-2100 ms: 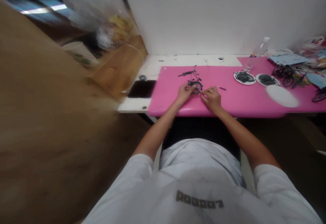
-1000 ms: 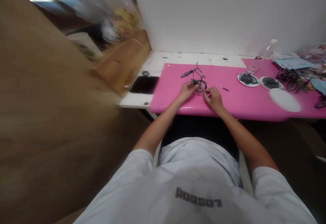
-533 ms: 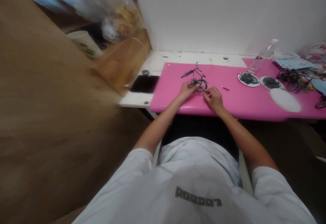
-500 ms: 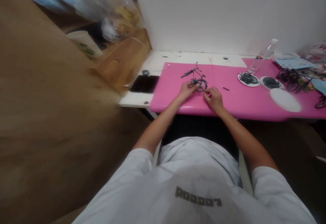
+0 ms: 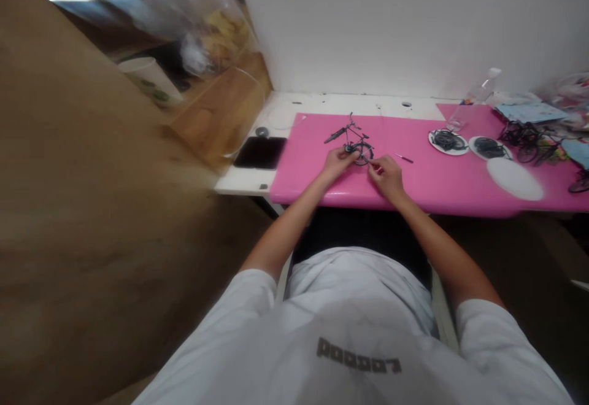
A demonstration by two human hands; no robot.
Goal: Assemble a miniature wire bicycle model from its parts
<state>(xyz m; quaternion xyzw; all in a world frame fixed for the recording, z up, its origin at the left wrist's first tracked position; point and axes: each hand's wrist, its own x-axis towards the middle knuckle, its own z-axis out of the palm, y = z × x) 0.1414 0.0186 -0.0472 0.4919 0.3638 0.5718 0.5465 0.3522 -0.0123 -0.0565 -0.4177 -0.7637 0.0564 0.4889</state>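
Note:
A small black model bicycle [image 5: 365, 152] is tilted over the pink mat, its handlebar end pointing away from me. My left hand [image 5: 337, 162] is closed around its lower part, thumb and fingers pinching near the pedals and the wheel. At the near rim of that wheel my right hand [image 5: 385, 173] has its fingertips pinched together. What sits between those right fingertips is too small to make out. A small screwdriver [image 5: 404, 158] with a dark handle lies on the mat, just beyond my right hand.
The pink mat [image 5: 317, 190] covers most of the white table. Right: two white plates [image 5: 465, 150] [image 5: 510, 154] of black parts, a blank white disc [image 5: 515, 179], several dark model bicycles [image 5: 529, 141], a clear bottle [image 5: 478, 95]. Left: a black tablet-like slab [image 5: 260, 152], a wooden box [image 5: 225, 107].
Both hands keep nearly the same hold at the wheel. The view has shifted very slightly, and the model bicycle's handlebar end sits a touch further left.

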